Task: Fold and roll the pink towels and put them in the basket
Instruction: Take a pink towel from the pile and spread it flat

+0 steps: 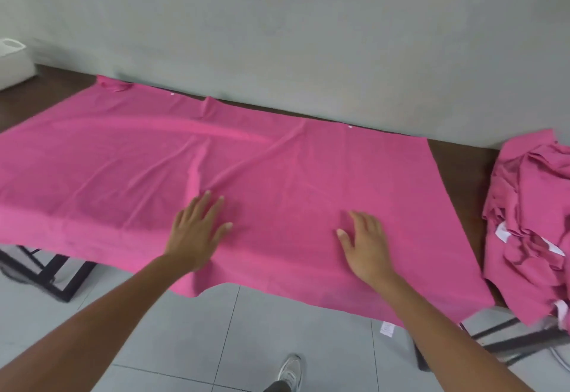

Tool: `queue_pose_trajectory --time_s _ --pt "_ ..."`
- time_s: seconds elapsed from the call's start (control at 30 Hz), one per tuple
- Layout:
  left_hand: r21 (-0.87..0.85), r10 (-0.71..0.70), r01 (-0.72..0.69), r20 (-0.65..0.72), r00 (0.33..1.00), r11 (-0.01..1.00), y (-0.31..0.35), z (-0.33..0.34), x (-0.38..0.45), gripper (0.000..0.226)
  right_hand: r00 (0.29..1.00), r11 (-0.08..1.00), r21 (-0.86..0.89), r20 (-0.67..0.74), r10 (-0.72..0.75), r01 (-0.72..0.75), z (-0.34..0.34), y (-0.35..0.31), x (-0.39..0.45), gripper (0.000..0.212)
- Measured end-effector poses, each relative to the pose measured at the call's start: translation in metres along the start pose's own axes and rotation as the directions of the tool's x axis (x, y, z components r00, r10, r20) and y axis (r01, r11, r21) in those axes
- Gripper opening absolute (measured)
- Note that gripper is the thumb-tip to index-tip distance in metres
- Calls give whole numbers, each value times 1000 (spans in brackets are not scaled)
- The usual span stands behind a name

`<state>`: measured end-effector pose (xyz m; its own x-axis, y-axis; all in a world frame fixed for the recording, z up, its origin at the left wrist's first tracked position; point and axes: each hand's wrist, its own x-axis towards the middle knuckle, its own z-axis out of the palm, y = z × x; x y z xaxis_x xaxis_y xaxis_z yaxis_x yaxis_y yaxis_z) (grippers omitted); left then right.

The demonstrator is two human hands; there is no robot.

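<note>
Flat, both hands, left (pixel 197 231) and right (pixel 365 243), press fingers-straight on the spread pink towel (pixel 277 169).

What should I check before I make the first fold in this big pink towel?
1. Spread towel lies open on the table: ok.
2. Wrinkles gone: not ok, creases run through the middle.
3. Near edge on the table: not ok, it hangs over.
4. Left hand and right hand flat on the towel: ok.
5. Basket within reach: cannot tell.
6. Towel pile clear of the spread towel: ok.
</note>
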<state>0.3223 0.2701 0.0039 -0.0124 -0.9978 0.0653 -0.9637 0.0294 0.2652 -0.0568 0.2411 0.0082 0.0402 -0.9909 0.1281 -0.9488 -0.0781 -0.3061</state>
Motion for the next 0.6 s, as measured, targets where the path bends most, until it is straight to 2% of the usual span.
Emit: queue_pose_trajectory --time_s 0.1,0.17,0.23,0.37,0.53,0.6 --pt "-38 -194 193 0 981 980 -46 -6 2 80 996 996 51 48 -74 72 23 -59 17 72" --pt "-48 -264 265 32 964 963 -70 -8 3 72 991 994 64 91 -95 89 34 -85 20 75" --pt "8 -269 269 67 961 963 -87 -7 2 67 986 995 6 133 -99 99 41 -94 17 81" --pt "50 -249 245 96 964 968 -116 -10 6 61 985 993 -61 142 -94 103 47 -88 14 73" --pt "85 -199 188 154 968 979 -142 -21 10 70 983 991 -75 155 -97 109 45 -89 13 73" --pt "90 -198 187 134 971 978 -141 -23 12 69 983 992 -75 159 -93 106 45 -88 14 72"
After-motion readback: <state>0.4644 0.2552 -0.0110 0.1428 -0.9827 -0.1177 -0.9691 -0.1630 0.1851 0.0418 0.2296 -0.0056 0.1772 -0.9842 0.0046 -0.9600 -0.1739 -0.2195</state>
